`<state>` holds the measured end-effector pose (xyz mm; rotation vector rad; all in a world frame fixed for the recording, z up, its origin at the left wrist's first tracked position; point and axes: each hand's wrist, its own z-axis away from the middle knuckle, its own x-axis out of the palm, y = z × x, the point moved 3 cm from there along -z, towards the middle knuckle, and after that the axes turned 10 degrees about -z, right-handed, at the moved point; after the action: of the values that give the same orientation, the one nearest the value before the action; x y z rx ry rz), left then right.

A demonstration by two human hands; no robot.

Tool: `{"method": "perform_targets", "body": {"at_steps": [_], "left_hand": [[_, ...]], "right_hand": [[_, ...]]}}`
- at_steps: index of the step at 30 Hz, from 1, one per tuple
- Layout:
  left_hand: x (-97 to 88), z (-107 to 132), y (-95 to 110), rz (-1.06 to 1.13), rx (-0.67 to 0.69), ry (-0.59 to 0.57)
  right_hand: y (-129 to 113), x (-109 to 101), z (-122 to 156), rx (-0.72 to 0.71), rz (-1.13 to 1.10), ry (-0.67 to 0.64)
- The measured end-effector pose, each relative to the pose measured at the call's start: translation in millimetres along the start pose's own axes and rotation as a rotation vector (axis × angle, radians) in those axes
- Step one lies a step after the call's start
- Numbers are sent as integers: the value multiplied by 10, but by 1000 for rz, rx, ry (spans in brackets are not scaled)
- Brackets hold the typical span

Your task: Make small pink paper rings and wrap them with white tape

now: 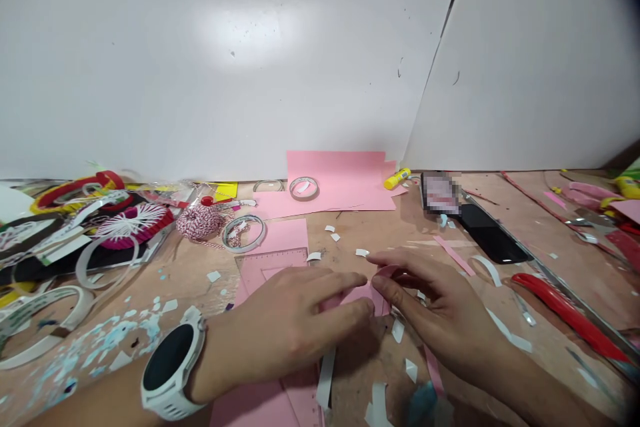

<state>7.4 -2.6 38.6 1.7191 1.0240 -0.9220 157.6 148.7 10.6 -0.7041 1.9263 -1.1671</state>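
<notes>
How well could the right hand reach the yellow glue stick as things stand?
Probably yes: nothing stands between the right hand and the yellow glue stick, though that hand is holding pink paper.

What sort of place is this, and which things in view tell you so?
Probably a craft workspace: a large pink sheet stands out at the back, a ball of red-and-white twine lies to the left, and blue stains mark the tabletop.

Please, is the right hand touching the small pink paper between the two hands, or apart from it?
Touching. The head view shows the right hand with its thumb tip on the pink paper, which curls up behind that thumb.
</notes>
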Motion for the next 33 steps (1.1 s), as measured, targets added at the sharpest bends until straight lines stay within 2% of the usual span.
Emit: {"method": "perform_targets", "body": {"at_steps": [3, 5, 10, 13, 15, 19, 28, 31, 33], "left_hand": [[-19, 3, 48, -404, 275, 30], [-40, 5, 75, -493, 397, 91], [-19, 3, 95, -617, 530, 200], [15, 13, 91, -649, 585, 330], [27, 15, 85, -643, 608, 388], [7, -9, 91, -612, 643, 377], [-65, -30, 109, -507, 555, 438], [-52, -26, 106, -458, 501, 450], [-22, -7, 115, -458, 512, 445]], "right_hand": [[19, 16, 5, 138, -117, -11], [17, 23, 1, 216, -214, -16], [0, 24, -23, 332, -328, -68], [13, 21, -21, 384, -313, -99], [33, 22, -15, 409, -318, -105], [74, 29, -25, 384, -356, -86], [73, 32, -20, 304, -377, 34], [79, 63, -6, 351, -409, -27], [84, 78, -9, 401, -467, -98]]}}
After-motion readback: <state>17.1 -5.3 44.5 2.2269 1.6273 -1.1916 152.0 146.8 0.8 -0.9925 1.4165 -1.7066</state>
